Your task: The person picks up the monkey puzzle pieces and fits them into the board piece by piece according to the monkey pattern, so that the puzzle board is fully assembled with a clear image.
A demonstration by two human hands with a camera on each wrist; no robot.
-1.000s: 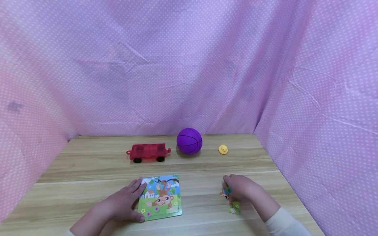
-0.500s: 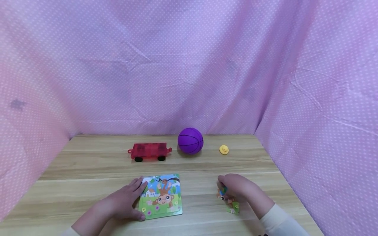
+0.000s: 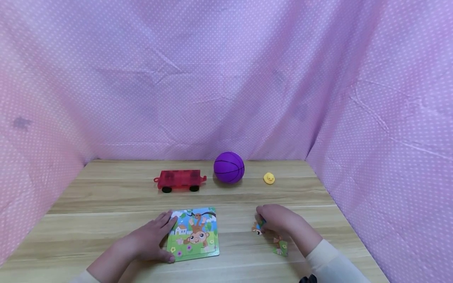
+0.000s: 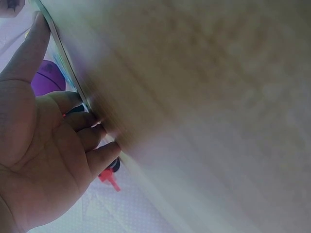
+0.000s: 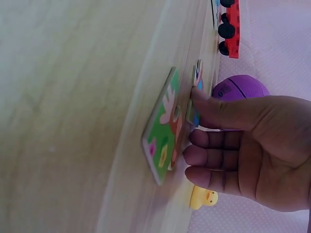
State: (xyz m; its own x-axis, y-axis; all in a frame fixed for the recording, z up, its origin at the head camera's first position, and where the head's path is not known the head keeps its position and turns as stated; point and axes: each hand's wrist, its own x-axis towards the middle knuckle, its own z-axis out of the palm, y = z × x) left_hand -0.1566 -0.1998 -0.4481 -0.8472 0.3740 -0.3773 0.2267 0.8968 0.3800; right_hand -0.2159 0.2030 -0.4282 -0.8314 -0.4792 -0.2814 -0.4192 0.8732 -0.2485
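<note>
A square monkey jigsaw puzzle [image 3: 195,237] lies on the wooden table. My left hand [image 3: 150,237] rests along its left side, fingers extended at the edge and thumb near the front corner. To the right, my right hand [image 3: 283,221] pinches a small puzzle piece [image 3: 256,228] with a monkey's eye on it, low over the table. The thumb presses on that piece [image 5: 196,116] in the right wrist view; the index finger is hidden. Just apart from it, a green puzzle piece [image 3: 280,247] with a flower lies below the palm, nearer the front.
Along the back stand a red toy wagon [image 3: 179,179], a purple ball [image 3: 229,168] and a small yellow duck [image 3: 269,178]. Pink dotted cloth [image 3: 226,78] hangs behind and at both sides of the table [image 3: 116,196]. A dark object [image 3: 308,279] shows by the right sleeve.
My right hand has moved left, taking the eye piece with it and away from the green piece, which stays nearly in place. The left hand keeps its position on the puzzle.
</note>
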